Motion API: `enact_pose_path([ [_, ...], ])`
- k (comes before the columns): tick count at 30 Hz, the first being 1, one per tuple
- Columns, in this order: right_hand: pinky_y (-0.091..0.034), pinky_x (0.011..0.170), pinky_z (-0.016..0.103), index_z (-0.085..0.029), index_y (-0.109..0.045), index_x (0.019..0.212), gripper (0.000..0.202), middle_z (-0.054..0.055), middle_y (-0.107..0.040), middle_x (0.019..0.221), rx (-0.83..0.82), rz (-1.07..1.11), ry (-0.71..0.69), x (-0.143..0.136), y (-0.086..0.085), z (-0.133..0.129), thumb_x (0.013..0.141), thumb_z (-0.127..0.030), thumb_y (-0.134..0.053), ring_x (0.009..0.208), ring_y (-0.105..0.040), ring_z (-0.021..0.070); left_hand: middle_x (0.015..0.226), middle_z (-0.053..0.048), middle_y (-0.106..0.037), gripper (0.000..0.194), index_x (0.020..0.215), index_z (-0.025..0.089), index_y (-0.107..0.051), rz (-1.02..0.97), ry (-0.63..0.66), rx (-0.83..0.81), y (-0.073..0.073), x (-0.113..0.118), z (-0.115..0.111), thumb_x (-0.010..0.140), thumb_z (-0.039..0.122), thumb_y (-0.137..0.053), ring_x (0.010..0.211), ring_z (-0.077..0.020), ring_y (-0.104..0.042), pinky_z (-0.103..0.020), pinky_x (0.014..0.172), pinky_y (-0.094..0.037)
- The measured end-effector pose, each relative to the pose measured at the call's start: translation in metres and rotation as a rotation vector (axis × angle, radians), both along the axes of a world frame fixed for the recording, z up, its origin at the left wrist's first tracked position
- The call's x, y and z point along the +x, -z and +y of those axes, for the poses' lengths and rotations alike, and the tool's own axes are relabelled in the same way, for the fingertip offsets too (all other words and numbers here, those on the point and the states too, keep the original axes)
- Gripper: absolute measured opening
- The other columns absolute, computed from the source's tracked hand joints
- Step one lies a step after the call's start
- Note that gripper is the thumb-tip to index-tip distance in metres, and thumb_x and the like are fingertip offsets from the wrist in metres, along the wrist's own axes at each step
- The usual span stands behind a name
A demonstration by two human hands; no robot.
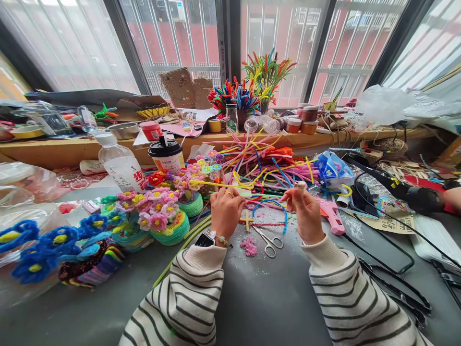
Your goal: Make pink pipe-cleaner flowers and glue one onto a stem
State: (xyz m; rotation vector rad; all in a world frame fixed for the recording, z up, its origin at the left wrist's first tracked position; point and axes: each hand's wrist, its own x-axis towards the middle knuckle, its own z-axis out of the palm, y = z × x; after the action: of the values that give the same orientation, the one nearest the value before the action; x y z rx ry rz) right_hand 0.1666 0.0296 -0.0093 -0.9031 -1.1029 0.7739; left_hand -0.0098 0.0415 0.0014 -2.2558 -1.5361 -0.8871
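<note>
Open scissors (pixel 265 237) lie on the grey desk (pixel 259 302). Beyond them and to their left, the left hand (pixel 227 206) has its grip pinched at the fingertips, grasping a pale green strip (pixel 266 196) that reaches across beyond the scissors towards the right hand (pixel 304 209). That hand is raised beyond and right of the scissors, fingers curled; a small pale piece (pixel 300 184) shows at its thumb, but I cannot tell whether its grip is clenched on it. Just left of the scissors sits a pink fuzzy clump (pixel 248 246); well right of them, a pink glue gun (pixel 330 215). Pink flowers (pixel 158 206) stand well to their left, colourful stems (pixel 259 163) farther beyond them.
</note>
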Motion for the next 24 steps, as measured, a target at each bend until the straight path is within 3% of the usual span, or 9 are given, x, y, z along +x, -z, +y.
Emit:
enact_pose_path([
  [2, -0.032, 0.043, 0.021, -0.017, -0.053, 0.074, 0.034, -0.001, -0.051, 0.062, 0.007, 0.056, -0.003, 0.001, 0.001, 0.002, 0.078, -0.046, -0.037, 0.046, -0.039, 0.0067, 0.078, -0.003, -0.06, 0.018, 0.072, 0.022, -0.064, -0.112, -0.021, -0.033, 0.0, -0.002, 0.001, 0.073, 0.032, -0.049, 0.075, -0.019, -0.047, -0.033, 0.066, -0.03],
  [4, -0.035, 0.046, 0.02, -0.018, -0.052, 0.08, 0.029, -0.002, -0.05, 0.063, -0.022, 0.054, -0.004, 0.0, 0.003, 0.004, 0.078, -0.044, -0.039, 0.049, -0.042, 0.0069, 0.076, -0.004, -0.06, 0.018, 0.072, 0.021, -0.064, -0.251, -0.012, -0.074, 0.0, -0.003, 0.002, 0.072, 0.033, -0.05, 0.074, -0.0184, -0.048, -0.032, 0.065, -0.031],
  [10, -0.042, 0.051, 0.023, -0.02, -0.048, 0.087, 0.029, -0.003, -0.052, 0.062, -0.174, 0.016, -0.194, -0.012, 0.012, 0.002, 0.072, -0.045, -0.047, 0.05, -0.048, 0.0089, 0.062, -0.001, -0.06, 0.02, 0.065, 0.017, -0.064, -0.938, 0.181, -0.313, 0.0, -0.003, 0.008, 0.062, 0.036, -0.059, 0.057, -0.0122, -0.05, -0.023, 0.056, -0.036],
  [15, -0.024, 0.035, 0.018, -0.018, -0.052, 0.074, 0.037, -0.007, -0.037, 0.047, -0.265, 0.071, -0.359, -0.026, 0.013, 0.0, 0.069, -0.054, -0.046, 0.037, -0.03, 0.0048, 0.059, 0.002, -0.059, 0.019, 0.063, 0.016, -0.064, -1.408, 0.294, -0.508, -0.001, -0.003, 0.009, 0.056, 0.033, -0.065, 0.055, -0.0084, -0.049, -0.019, 0.054, -0.036],
  [19, -0.012, 0.032, 0.019, -0.016, -0.045, 0.049, 0.056, -0.007, -0.028, 0.037, -0.436, 0.104, -0.473, -0.037, 0.013, 0.001, 0.066, -0.067, -0.031, 0.032, -0.021, 0.0039, 0.059, 0.003, -0.059, 0.019, 0.065, 0.015, -0.064, -1.57, 0.346, -0.586, -0.001, -0.002, 0.009, 0.055, 0.031, -0.067, 0.053, -0.0062, -0.048, -0.018, 0.054, -0.037],
  [24, -0.005, 0.032, 0.02, -0.018, -0.031, 0.037, 0.056, -0.008, -0.022, 0.03, -0.514, 0.153, -0.455, -0.051, 0.013, 0.005, 0.066, -0.065, -0.035, 0.027, -0.015, 0.0024, 0.066, 0.001, -0.061, 0.019, 0.069, 0.015, -0.064, -1.639, 0.378, -0.585, 0.001, -0.002, 0.009, 0.055, 0.028, -0.067, 0.059, -0.0068, -0.052, -0.018, 0.058, -0.039],
])
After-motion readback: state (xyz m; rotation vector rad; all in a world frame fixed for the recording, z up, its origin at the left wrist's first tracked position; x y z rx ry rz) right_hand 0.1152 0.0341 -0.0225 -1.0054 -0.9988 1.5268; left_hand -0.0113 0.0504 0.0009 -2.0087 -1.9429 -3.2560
